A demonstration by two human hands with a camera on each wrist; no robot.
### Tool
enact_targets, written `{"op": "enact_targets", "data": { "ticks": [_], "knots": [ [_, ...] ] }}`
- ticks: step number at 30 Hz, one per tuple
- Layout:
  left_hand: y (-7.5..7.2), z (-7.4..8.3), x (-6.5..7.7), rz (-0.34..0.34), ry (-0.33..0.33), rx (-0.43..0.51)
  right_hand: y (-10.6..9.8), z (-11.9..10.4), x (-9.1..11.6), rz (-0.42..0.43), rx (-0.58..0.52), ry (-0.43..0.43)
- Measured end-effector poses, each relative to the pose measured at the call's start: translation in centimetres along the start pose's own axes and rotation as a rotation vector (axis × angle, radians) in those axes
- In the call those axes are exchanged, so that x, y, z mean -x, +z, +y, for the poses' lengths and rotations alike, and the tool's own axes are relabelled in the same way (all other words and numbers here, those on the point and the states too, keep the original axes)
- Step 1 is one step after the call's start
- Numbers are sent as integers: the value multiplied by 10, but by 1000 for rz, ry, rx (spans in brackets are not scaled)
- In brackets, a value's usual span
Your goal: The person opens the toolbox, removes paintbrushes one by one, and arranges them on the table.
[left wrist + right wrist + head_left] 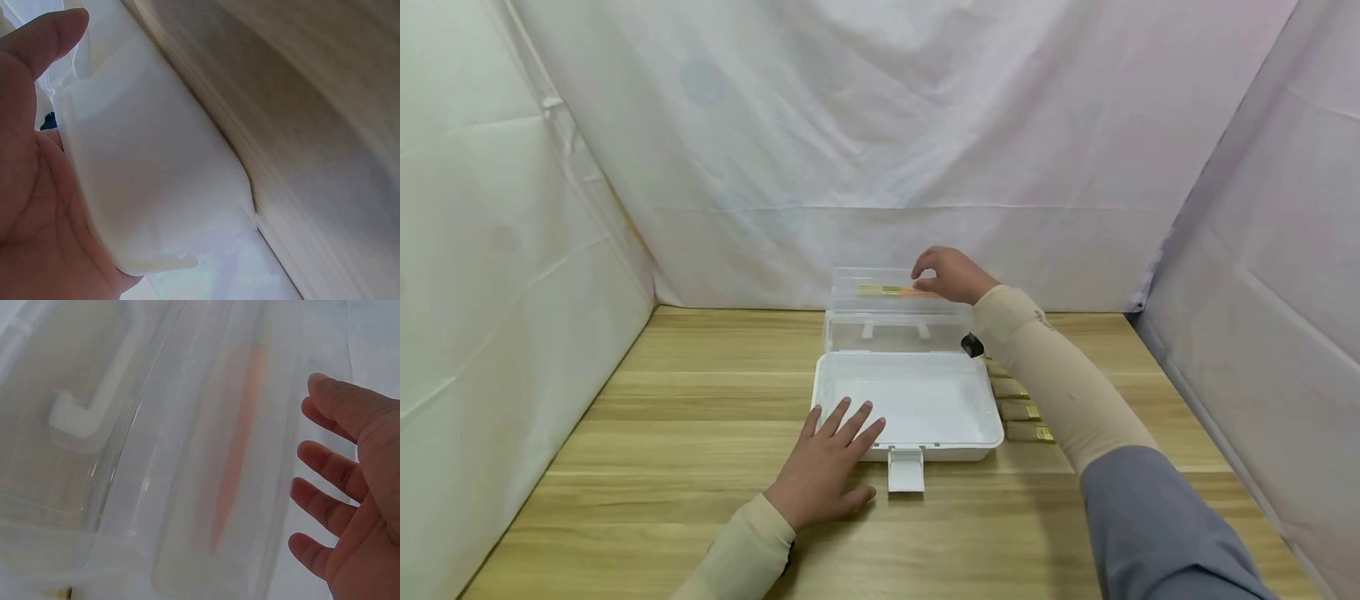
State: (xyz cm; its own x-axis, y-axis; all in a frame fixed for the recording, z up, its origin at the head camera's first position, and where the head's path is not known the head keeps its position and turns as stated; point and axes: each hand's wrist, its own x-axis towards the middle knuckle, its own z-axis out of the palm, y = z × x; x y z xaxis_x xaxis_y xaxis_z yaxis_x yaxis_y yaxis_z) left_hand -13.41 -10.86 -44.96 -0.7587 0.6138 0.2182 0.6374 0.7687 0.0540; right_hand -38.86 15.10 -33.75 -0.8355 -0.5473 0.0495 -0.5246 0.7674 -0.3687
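Observation:
My left hand (823, 475) rests with fingers spread over the front left rim of a white plastic box (917, 400), its palm along the box's outer wall in the left wrist view. The box's clear lid (842, 335) stands raised at the back. In the see-through compartment on the lid lies a slim brush (880, 290) with an orange handle, seen blurred through the plastic in the right wrist view. Beside that compartment hovers my right hand (955, 273), fingers loosely bent and apart, holding nothing; it covers the handle's end in the head view.
Several flat brushes (1021, 412) with brown bristles and yellow bands lie right of the box, partly under my right forearm. A white latch (906, 473) hangs open at the front. White cloth (895, 150) walls surround the wooden table (700, 433).

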Motion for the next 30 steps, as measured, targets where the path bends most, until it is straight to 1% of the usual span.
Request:
{"op": "enact_targets", "data": {
  "ticks": [5,8,12,18,23,26,30],
  "knots": [
    [2,2,1,-7,0,-9,10,3,-10,-20,-20,27],
    [2,3,1,-4,5,-15,15,5,-15,-30,16,43],
    [1,4,1,0,5,-8,16,4,-21,-43,57,56],
    [0,5,1,8,1,-4,17,3,-26,-56,104,40],
    [-1,5,2,11,3,-5,17,1,-27,-43,139,30],
    [-2,5,2,8,4,-8,18,-1,-26,-35,134,32],
    [-2,5,3,3,4,-10,20,-2,-27,-38,89,40]
  ]
}}
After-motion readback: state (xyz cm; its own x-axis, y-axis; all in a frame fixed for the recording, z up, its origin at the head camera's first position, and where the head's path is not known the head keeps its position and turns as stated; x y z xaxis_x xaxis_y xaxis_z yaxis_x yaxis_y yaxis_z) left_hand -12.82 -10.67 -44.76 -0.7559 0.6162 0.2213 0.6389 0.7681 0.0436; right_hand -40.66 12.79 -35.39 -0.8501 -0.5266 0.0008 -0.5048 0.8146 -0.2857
